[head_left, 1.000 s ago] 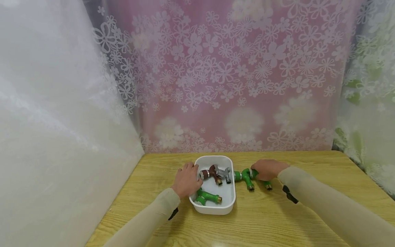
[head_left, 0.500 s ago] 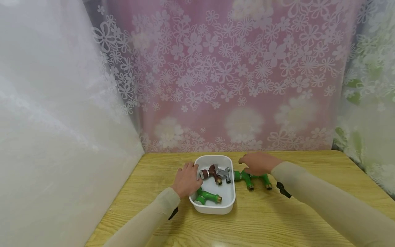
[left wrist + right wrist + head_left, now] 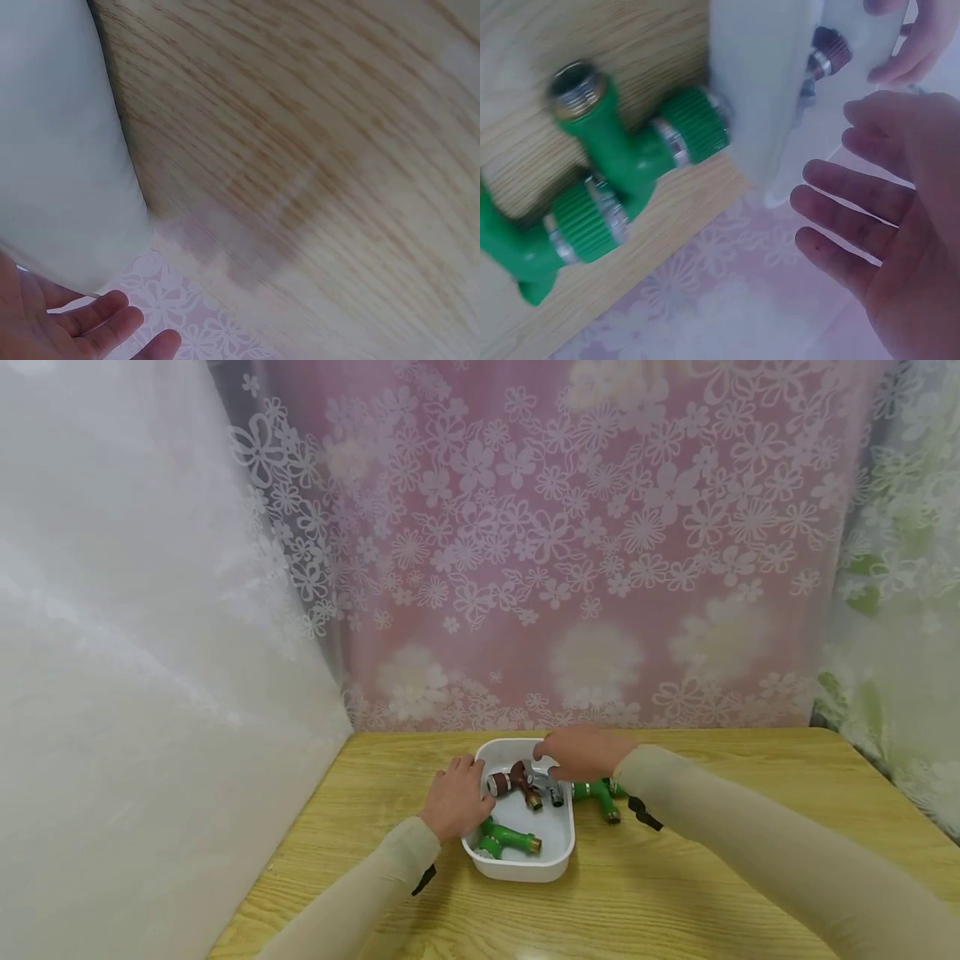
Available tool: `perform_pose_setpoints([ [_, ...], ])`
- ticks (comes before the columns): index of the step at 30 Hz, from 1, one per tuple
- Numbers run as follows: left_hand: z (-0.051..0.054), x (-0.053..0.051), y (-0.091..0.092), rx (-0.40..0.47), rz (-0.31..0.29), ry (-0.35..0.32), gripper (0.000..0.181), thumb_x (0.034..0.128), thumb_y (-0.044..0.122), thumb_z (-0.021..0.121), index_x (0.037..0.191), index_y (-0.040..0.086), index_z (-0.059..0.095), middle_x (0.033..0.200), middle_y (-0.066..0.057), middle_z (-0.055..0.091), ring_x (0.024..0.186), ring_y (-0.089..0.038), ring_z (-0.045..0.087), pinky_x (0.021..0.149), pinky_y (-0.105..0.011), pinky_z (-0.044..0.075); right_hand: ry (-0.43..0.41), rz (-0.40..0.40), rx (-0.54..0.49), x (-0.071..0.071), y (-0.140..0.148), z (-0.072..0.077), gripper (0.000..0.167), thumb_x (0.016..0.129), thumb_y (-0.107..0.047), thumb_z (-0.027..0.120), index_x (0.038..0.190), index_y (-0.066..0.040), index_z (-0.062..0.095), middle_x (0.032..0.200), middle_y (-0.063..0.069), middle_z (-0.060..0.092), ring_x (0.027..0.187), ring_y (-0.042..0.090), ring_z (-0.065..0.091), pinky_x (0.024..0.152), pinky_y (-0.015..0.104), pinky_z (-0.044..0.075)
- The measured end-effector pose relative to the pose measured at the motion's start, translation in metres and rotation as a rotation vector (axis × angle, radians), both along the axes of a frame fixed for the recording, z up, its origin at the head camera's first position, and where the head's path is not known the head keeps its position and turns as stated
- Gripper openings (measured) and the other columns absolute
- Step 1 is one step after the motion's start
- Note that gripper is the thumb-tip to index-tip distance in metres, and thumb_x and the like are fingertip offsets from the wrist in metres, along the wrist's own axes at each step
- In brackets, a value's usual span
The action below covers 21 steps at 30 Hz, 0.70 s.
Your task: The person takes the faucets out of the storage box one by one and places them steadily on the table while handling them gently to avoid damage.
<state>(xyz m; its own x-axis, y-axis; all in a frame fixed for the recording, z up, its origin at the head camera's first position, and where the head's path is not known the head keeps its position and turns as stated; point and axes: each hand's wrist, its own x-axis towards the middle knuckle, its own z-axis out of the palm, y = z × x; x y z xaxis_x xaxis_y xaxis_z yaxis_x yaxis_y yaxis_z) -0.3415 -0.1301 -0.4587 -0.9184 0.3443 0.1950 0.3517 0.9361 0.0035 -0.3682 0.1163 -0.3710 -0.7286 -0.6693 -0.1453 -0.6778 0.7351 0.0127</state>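
A white tray (image 3: 525, 870) holds a brown tap (image 3: 519, 777), a chrome tap (image 3: 555, 795) partly under a hand, and a green tap (image 3: 513, 838) at its front. My left hand (image 3: 454, 797) rests over the tray's left rim, with loosely straight fingers; the left wrist view shows several of them outside the wall. Above the tray's back right corner hovers my right hand (image 3: 588, 752), its fingers spread and nothing between them. Just right of the tray, a green tap (image 3: 630, 157) lies on the table, and a second green tap (image 3: 517, 255) lies beyond it, mostly hidden from the head view.
A wood-grain table (image 3: 645, 893) carries everything. Behind it hangs a pink flowered curtain (image 3: 570, 568). A pale sheet (image 3: 150, 660) closes off the left side, and another flowered curtain (image 3: 900, 610) hangs at the right.
My right hand has let go of the farther green tap at the right and moved left over the tray's edge. My left hand and the tray have stayed put.
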Motion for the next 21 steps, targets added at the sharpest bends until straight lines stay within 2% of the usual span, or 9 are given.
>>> perform_pose_setpoints([
  [6,0.001,0.0,-0.001,0.003,0.002,-0.012,0.058,0.0993,0.041,0.051,0.146,0.008,0.048,0.14,-0.012,0.051,0.128,-0.028,0.05,0.094,-0.051,0.049,-0.03,0.014,0.007,-0.004,-0.02,-0.001,0.037,0.096,-0.026,0.068,0.133,-0.02,0.065,0.125,0.001,0.07,0.109,0.017,0.067,0.091,0.041,0.055],
  [11,0.003,0.001,-0.001,0.001,-0.003,-0.014,0.058,0.0995,0.042,0.051,0.147,0.008,0.047,0.14,-0.012,0.051,0.128,-0.029,0.05,0.094,-0.051,0.049,-0.103,-0.019,0.012,-0.007,-0.031,-0.006,0.039,0.096,-0.021,0.068,0.135,-0.023,0.065,0.125,0.0,0.07,0.105,0.014,0.067,0.088,0.04,0.055],
  [16,0.004,0.002,0.0,0.009,0.001,-0.024,0.059,0.099,0.042,0.052,0.147,0.008,0.047,0.141,-0.011,0.051,0.13,-0.029,0.049,0.096,-0.053,0.048,-0.181,-0.007,0.039,-0.015,-0.038,-0.016,0.03,0.094,-0.017,0.068,0.124,-0.024,0.072,0.113,-0.006,0.071,0.091,0.007,0.062,0.085,0.035,0.053],
  [21,0.003,0.002,-0.001,0.01,0.003,-0.023,0.059,0.0989,0.042,0.052,0.147,0.009,0.047,0.142,-0.011,0.05,0.13,-0.029,0.049,0.097,-0.053,0.047,-0.187,-0.026,0.077,-0.02,-0.043,-0.02,0.021,0.092,-0.017,0.07,0.111,-0.025,0.076,0.102,-0.01,0.071,0.082,0.006,0.06,0.081,0.033,0.054],
])
